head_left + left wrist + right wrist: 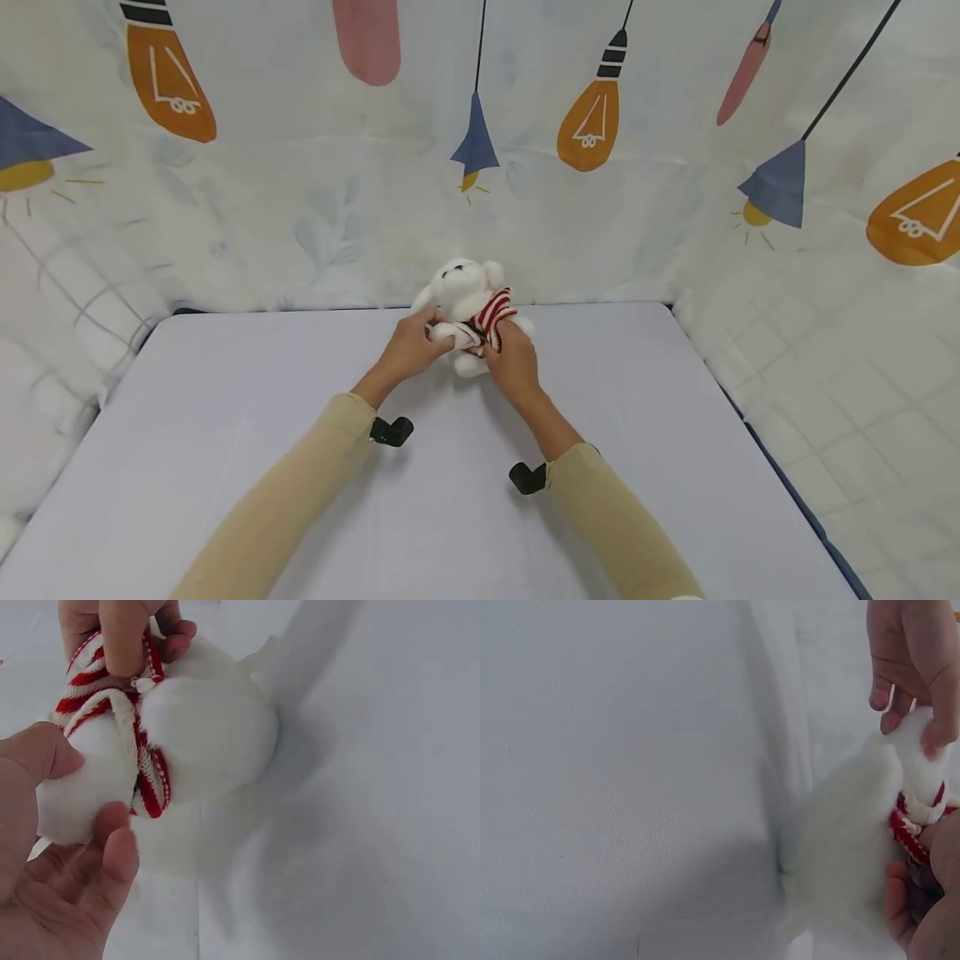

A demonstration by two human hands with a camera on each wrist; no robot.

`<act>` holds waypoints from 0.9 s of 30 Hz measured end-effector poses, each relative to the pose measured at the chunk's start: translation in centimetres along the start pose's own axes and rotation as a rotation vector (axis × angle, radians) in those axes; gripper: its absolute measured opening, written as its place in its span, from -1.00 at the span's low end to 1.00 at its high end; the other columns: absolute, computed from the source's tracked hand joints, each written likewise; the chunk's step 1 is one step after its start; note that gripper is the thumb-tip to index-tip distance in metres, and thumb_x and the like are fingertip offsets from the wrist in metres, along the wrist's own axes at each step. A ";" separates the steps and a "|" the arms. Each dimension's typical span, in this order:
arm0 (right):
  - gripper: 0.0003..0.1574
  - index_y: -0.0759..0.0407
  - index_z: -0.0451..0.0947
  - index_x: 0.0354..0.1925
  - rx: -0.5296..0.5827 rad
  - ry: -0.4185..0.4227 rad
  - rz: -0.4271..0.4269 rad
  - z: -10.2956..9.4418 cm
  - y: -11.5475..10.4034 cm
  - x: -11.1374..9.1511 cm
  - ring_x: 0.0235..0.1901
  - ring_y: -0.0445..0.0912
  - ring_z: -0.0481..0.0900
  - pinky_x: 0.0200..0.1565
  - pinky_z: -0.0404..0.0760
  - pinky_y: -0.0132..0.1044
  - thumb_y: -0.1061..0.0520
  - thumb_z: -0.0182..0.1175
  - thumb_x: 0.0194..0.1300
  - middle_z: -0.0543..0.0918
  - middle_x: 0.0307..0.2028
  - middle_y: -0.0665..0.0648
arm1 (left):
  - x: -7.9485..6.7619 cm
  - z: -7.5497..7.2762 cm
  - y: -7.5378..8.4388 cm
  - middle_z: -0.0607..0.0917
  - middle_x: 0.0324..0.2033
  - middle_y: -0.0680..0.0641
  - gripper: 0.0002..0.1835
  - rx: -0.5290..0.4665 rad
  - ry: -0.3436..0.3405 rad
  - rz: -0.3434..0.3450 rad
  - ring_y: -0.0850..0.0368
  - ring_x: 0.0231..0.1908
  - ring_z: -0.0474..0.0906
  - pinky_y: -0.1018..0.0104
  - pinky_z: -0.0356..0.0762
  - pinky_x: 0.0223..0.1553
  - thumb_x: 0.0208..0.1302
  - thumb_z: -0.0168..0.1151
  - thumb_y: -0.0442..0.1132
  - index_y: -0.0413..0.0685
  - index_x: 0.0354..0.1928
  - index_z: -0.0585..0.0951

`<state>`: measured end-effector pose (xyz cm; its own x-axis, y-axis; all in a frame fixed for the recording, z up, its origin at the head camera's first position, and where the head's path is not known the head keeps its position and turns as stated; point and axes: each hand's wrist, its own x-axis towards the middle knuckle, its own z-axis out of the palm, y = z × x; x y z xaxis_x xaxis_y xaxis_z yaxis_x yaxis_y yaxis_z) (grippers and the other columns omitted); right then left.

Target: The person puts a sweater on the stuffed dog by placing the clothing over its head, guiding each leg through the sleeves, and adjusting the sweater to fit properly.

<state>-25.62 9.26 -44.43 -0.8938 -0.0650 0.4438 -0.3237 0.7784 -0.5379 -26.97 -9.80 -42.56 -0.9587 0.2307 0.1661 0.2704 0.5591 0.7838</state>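
On the toy [459, 286], striped knit [497, 307] is gripped by the right hand [514, 360], beside a limb [84, 791] pinched by the left hand [409, 345].

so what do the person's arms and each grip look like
The left sleeve and right sleeve are long, beige and unpatterned. Jutting inward near their ends are a small black left device and a similar right device. The left grip and right grip are ungloved. No cables show.

We look into a cloth-walled booth [840, 358]; we cannot tell what lies beyond. Fabric [420, 208] printed with bulbs [588, 125] and lamps [474, 137] hangs behind the tabletop's [225, 400] far edge and around both far corners.
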 end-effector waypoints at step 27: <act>-0.87 0.16 0.52 -0.14 0.228 0.003 0.080 -4.8 2.4 1.0 -0.35 -0.06 0.54 -0.38 0.48 -0.33 0.16 0.05 0.43 0.61 -0.20 0.11 | 0.3 -0.3 -0.4 0.56 0.00 -0.10 -0.73 -0.039 0.024 -0.014 -0.01 0.00 0.44 0.11 0.42 0.00 0.07 0.25 -0.27 0.00 -0.18 0.43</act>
<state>-25.83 13.99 -41.83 -0.9188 -0.0068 0.3947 -0.3136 0.6199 -0.7193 -27.37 -10.20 -42.61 -0.9645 0.2034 0.1686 0.2533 0.5309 0.8087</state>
